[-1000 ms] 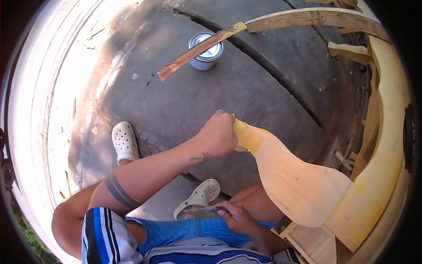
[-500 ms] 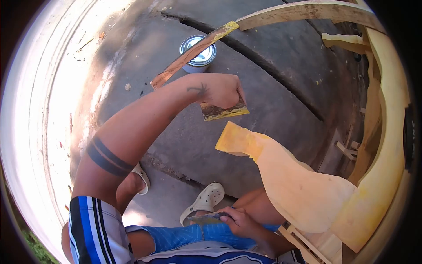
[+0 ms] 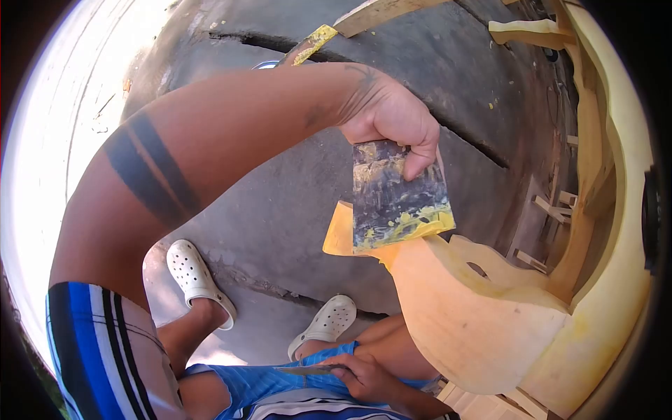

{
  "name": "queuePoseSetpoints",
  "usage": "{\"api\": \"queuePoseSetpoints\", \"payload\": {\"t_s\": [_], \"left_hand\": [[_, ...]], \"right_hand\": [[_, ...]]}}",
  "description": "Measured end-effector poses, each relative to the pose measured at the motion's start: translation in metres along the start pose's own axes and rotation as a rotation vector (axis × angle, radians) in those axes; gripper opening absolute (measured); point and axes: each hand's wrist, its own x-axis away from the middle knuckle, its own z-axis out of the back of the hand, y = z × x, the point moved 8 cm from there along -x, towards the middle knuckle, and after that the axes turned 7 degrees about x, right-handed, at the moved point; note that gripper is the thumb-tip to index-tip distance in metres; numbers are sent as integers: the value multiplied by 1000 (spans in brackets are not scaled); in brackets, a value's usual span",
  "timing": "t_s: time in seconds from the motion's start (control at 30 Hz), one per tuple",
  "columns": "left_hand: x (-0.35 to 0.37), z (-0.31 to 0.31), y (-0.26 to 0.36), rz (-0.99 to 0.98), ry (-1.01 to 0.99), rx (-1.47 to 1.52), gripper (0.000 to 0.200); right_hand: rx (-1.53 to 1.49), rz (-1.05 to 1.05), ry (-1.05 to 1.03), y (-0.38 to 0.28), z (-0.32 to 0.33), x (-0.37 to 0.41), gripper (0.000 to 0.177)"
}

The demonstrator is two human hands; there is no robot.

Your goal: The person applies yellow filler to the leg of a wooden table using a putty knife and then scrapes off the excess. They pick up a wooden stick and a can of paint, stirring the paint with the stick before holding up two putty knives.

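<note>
My left hand (image 3: 402, 122) is closed around a wide putty knife (image 3: 399, 192), its thumb pressed on the smeared blade. Yellow filler coats the lower edge of that blade, which overlaps the narrow end of a curved wooden piece (image 3: 469, 322) in this view. Yellow patches mark the wood around this end. Low over my lap, my right hand (image 3: 360, 374) grips a second putty knife (image 3: 315, 368), seen nearly edge-on. Its handle is hidden by the fingers.
A curved, yellow-stained wooden frame (image 3: 616, 210) runs down the right side. A wooden strip with a yellow end (image 3: 315, 43) lies at the top, over a can (image 3: 266, 64) mostly hidden behind my left forearm. Cracked concrete (image 3: 280, 210) forms the floor around my white clogs (image 3: 199, 276).
My left hand has moved right and nearer the camera, bringing the putty knife over the wood's narrow end. The blade now faces me. My right hand has shifted slightly down and left.
</note>
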Motion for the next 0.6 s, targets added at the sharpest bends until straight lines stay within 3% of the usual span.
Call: {"api": "queuePoseSetpoints", "payload": {"t_s": [0.13,0.23,0.33,0.47,0.57,0.6], "left_hand": [[56,12,1,-392,307,-280,44],[76,20,-35,-798,398,-417,49],[76,22,-74,-903,412,-212,54],[61,27,-99,-1128,381,-223,52],[48,29,-115,-1125,216,-203,52],[45,35,-121,-1104,225,-238,52]], "right_hand": [[35,-107,6,11,-1,7,21],[48,-163,59,20,2,10,21],[36,-273,52,30,1,15,22],[33,-354,21,38,-11,19,22],[54,-238,10,31,-14,13,21],[45,-289,-18,35,-17,14,22]]}}
